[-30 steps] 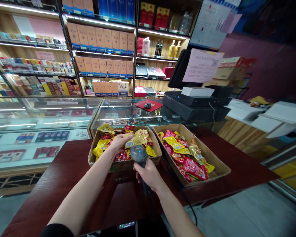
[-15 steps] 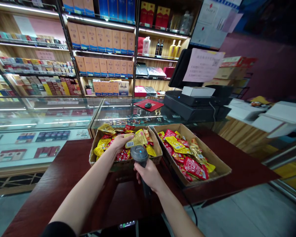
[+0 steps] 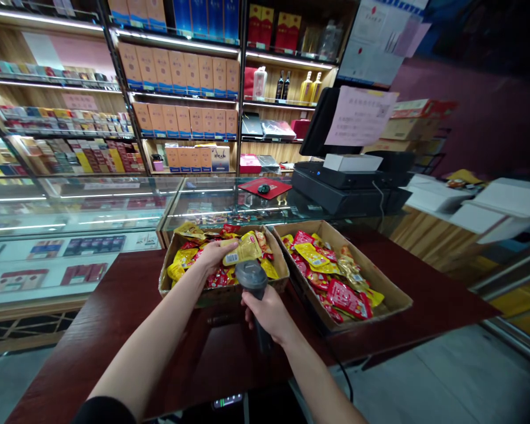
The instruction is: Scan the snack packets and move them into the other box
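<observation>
My left hand (image 3: 216, 254) pinches a yellow snack packet (image 3: 244, 248) above the left cardboard box (image 3: 164, 277), its barcode end close to my fingers. Wrapped round the handle of a dark handheld scanner (image 3: 251, 277) is my right hand (image 3: 265, 312). The scanner's head is just below the packet, and the two look close together; whether they touch I cannot tell. Red and yellow packets fill the left box. To its right, a second cardboard box (image 3: 397, 299) holds more red, yellow and gold packets (image 3: 347, 297).
Both boxes stand on a dark red wooden table (image 3: 136, 294). Behind is a glass counter (image 3: 203, 203) with a mouse (image 3: 264, 189) on a red mat and a black monitor (image 3: 320, 123). A cable hangs at the table's front edge. Stocked shelves line the back wall.
The view has shifted very slightly. The light on the scanner's head no longer shows blue, and the scanner sits a touch further right. Both hands keep their holds.
</observation>
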Demonstrator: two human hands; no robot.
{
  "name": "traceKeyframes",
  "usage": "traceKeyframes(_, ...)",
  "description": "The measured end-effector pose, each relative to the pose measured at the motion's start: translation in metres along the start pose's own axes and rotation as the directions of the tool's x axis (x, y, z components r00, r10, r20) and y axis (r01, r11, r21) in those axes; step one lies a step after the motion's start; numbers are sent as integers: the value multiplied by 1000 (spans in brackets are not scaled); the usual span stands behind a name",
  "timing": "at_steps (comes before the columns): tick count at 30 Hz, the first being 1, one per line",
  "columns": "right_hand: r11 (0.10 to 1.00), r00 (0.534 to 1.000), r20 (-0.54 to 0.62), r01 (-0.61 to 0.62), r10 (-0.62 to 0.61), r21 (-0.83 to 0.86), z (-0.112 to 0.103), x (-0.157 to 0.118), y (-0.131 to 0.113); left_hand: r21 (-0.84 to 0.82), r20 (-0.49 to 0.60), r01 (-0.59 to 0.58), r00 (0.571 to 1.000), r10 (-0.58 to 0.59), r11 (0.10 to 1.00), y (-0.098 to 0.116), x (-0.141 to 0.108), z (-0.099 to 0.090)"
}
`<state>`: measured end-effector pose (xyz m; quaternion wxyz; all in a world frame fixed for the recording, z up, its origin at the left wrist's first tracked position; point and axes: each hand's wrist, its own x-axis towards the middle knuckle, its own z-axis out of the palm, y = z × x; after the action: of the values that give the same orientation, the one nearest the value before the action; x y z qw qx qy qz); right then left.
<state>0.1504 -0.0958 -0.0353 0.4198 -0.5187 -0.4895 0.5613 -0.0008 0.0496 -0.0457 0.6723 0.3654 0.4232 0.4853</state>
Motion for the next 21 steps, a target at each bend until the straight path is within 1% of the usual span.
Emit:
traceKeyframes(3, 994, 997, -51, 58, -54, 88, -12, 1, -11, -11, -4, 37, 999, -37, 999, 3, -8, 4)
traceKeyframes(5, 983, 981, -146, 144, -128, 110, -28, 4, -22, -13, 4, 31, 999, -31, 999, 4, -13, 7)
traceKeyframes(7, 972, 947, -260, 215, -186, 89, -48, 10, -33, -10, 38, 29, 999, -29, 1000, 5, -17, 11)
traceKeyframes(8, 971, 939, -295, 216, -178, 102, -59, 13, -39, -1, 65, 41, 997, -41, 999, 6, -18, 15)
traceKeyframes(10, 972, 951, -297, 146, -87, 184, -79, 19, -48, 37, 119, 79, 990, -82, 996, 8, -20, 28)
traceKeyframes(12, 952, 968, -250, 58, 21, 302, -99, 23, -56, 94, 140, 101, 984, -113, 990, 10, -18, 50)
traceKeyframes(14, 922, 971, -228, 19, 76, 388, -120, 24, -64, 140, 148, 90, 983, -111, 986, 10, -14, 79)
traceKeyframes(15, 914, 967, -240, 17, 88, 404, -131, 24, -67, 156, 161, 84, 981, -109, 984, 8, -11, 96)
traceKeyframes(17, 917, 951, -295, 36, 91, 398, -156, 21, -75, 170, 186, 78, 976, -110, 982, 3, -2, 131)
traceKeyframes(21, 930, 898, -428, 65, 104, 362, -211, 12, -85, 89, 213, 121, 967, -137, 989, -15, 16, 201)
